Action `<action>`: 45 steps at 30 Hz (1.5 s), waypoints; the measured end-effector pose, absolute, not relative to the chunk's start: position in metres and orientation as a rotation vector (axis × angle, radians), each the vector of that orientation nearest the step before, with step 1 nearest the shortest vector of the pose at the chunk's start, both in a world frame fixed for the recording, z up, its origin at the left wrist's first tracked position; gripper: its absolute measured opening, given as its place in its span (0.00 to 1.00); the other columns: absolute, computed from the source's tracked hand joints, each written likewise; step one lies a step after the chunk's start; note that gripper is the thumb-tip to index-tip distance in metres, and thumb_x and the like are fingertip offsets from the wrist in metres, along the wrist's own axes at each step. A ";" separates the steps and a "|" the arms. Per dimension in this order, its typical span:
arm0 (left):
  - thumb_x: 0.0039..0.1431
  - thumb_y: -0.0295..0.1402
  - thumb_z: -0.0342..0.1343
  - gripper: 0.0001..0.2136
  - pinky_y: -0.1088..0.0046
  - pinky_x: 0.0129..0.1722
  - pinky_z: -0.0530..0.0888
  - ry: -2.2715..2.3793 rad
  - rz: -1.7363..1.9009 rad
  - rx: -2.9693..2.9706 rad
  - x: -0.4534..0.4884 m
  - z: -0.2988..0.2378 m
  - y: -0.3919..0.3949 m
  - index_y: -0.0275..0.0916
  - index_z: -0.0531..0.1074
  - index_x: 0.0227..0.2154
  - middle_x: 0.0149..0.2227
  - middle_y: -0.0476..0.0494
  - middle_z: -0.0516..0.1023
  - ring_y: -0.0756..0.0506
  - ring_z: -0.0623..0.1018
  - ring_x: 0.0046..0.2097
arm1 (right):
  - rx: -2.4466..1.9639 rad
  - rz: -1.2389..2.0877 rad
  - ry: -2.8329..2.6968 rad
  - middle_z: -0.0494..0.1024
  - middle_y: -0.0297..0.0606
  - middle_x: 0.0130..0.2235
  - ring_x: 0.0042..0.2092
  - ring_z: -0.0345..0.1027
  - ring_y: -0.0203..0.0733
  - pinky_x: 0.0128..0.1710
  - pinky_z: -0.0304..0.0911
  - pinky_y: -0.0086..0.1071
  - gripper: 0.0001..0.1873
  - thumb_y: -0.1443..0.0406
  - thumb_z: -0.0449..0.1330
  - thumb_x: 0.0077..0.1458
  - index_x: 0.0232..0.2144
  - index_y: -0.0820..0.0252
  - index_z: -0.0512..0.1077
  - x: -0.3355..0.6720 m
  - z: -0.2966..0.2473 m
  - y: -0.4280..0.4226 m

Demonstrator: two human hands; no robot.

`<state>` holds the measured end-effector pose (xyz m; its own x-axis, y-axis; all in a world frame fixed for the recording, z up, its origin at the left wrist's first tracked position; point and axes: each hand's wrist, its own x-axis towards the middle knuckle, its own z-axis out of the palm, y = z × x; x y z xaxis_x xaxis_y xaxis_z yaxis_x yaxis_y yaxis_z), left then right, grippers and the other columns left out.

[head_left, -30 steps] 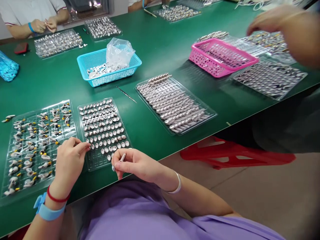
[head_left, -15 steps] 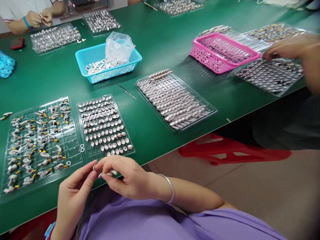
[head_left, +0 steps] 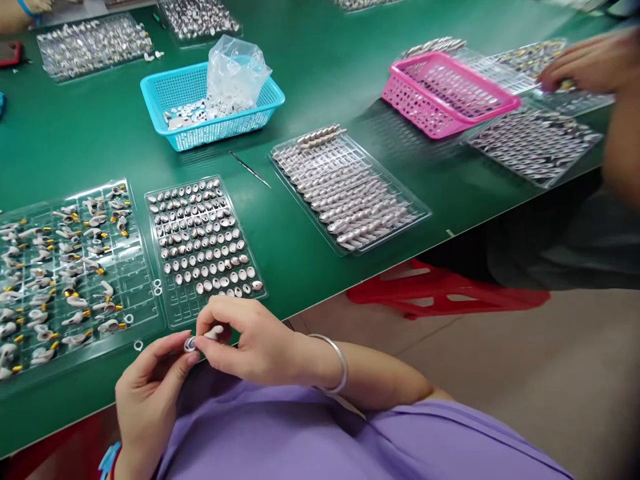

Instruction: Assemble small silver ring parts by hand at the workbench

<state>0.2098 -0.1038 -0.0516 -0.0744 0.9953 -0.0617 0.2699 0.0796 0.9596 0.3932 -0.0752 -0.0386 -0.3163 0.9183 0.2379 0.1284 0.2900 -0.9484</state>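
My left hand point(head_left: 150, 390) and my right hand point(head_left: 240, 343) meet just off the near edge of the green table point(head_left: 325, 87). The left fingertips pinch a small round silver cap point(head_left: 189, 344). The right fingers pinch a short pale metal piece point(head_left: 214, 331) whose end touches that cap. Right behind the hands lies a clear tray of small oval silver caps point(head_left: 203, 243). To its left is a clear tray of curved pale parts with yellow tips point(head_left: 65, 267).
A clear tray of long silver rods point(head_left: 345, 190) lies mid-table with thin tweezers point(head_left: 249, 169) beside it. A blue basket point(head_left: 210, 110) holds a plastic bag. A pink basket point(head_left: 447, 93) and more trays are far right, where another person's hand point(head_left: 585, 63) works. A red stool point(head_left: 440, 293) stands below.
My left hand left the tray of oval caps and came back to the table edge. Both hands joined, pressing the cap against the pale piece. The view tilted down.
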 end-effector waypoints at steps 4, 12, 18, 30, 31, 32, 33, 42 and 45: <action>0.46 0.29 0.68 0.10 0.86 0.32 0.78 1.481 1.040 1.334 0.211 -0.049 -0.104 0.47 0.82 0.33 0.30 0.54 0.85 0.51 0.82 0.30 | -0.964 1.162 -1.721 0.69 0.31 0.27 0.27 0.61 0.31 0.29 0.58 0.24 0.05 0.70 0.59 0.55 0.27 0.62 0.67 0.393 -0.040 -0.073; 0.47 0.28 0.67 0.11 0.86 0.35 0.77 1.453 1.048 1.383 0.211 -0.052 -0.106 0.49 0.82 0.34 0.32 0.56 0.84 0.52 0.82 0.32 | -0.967 1.205 -1.736 0.69 0.31 0.27 0.28 0.61 0.31 0.30 0.58 0.25 0.04 0.70 0.59 0.54 0.28 0.62 0.67 0.393 -0.043 -0.074; 0.50 0.27 0.66 0.11 0.85 0.36 0.77 1.423 1.051 1.467 0.210 -0.054 -0.106 0.50 0.81 0.36 0.33 0.57 0.84 0.53 0.81 0.33 | -0.952 1.192 -1.759 0.69 0.32 0.28 0.28 0.61 0.31 0.30 0.58 0.25 0.04 0.71 0.58 0.55 0.28 0.62 0.67 0.394 -0.042 -0.074; 0.47 0.16 0.64 0.20 0.79 0.39 0.79 1.386 1.301 1.712 0.207 -0.066 -0.117 0.43 0.75 0.42 0.36 0.53 0.83 0.51 0.83 0.36 | -0.922 1.369 -1.669 0.69 0.31 0.30 0.29 0.60 0.31 0.31 0.59 0.24 0.03 0.70 0.60 0.54 0.30 0.62 0.67 0.394 -0.042 -0.070; 0.47 0.16 0.64 0.20 0.81 0.39 0.79 1.378 1.310 1.696 0.208 -0.064 -0.117 0.43 0.75 0.42 0.36 0.54 0.83 0.51 0.83 0.35 | -0.895 1.419 -1.649 0.69 0.31 0.29 0.29 0.61 0.31 0.31 0.59 0.24 0.03 0.69 0.60 0.54 0.30 0.62 0.68 0.394 -0.042 -0.069; 0.47 0.16 0.64 0.20 0.82 0.39 0.79 1.381 1.310 1.676 0.209 -0.063 -0.116 0.43 0.75 0.42 0.35 0.54 0.84 0.52 0.83 0.34 | -0.868 1.472 -1.625 0.69 0.31 0.29 0.29 0.61 0.31 0.31 0.59 0.24 0.03 0.69 0.60 0.54 0.30 0.63 0.68 0.394 -0.044 -0.068; 0.48 0.17 0.64 0.20 0.83 0.39 0.79 1.390 1.298 1.657 0.209 -0.061 -0.116 0.42 0.75 0.42 0.35 0.54 0.84 0.52 0.83 0.34 | -0.848 1.528 -1.595 0.69 0.31 0.28 0.29 0.62 0.31 0.30 0.60 0.24 0.03 0.68 0.61 0.54 0.30 0.63 0.69 0.394 -0.045 -0.067; 0.49 0.29 0.67 0.09 0.78 0.32 0.81 1.516 1.110 1.396 0.206 -0.059 -0.113 0.41 0.79 0.35 0.31 0.50 0.84 0.48 0.82 0.30 | -0.844 1.974 -1.252 0.68 0.29 0.26 0.28 0.60 0.29 0.28 0.57 0.24 0.09 0.62 0.62 0.54 0.33 0.64 0.70 0.393 -0.054 -0.065; 0.49 0.30 0.67 0.08 0.78 0.33 0.79 1.465 1.103 1.314 0.207 -0.058 -0.110 0.43 0.79 0.35 0.32 0.50 0.82 0.49 0.80 0.32 | -0.847 2.117 -1.152 0.71 0.31 0.29 0.29 0.63 0.29 0.30 0.60 0.24 0.10 0.63 0.62 0.54 0.36 0.65 0.70 0.396 -0.052 -0.063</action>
<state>0.2066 -0.1099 -0.0580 -0.0787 0.9962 -0.0381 0.2389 0.0560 0.9694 0.3960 -0.0632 -0.0525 -0.6313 0.7328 -0.2539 -0.1851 -0.4603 -0.8682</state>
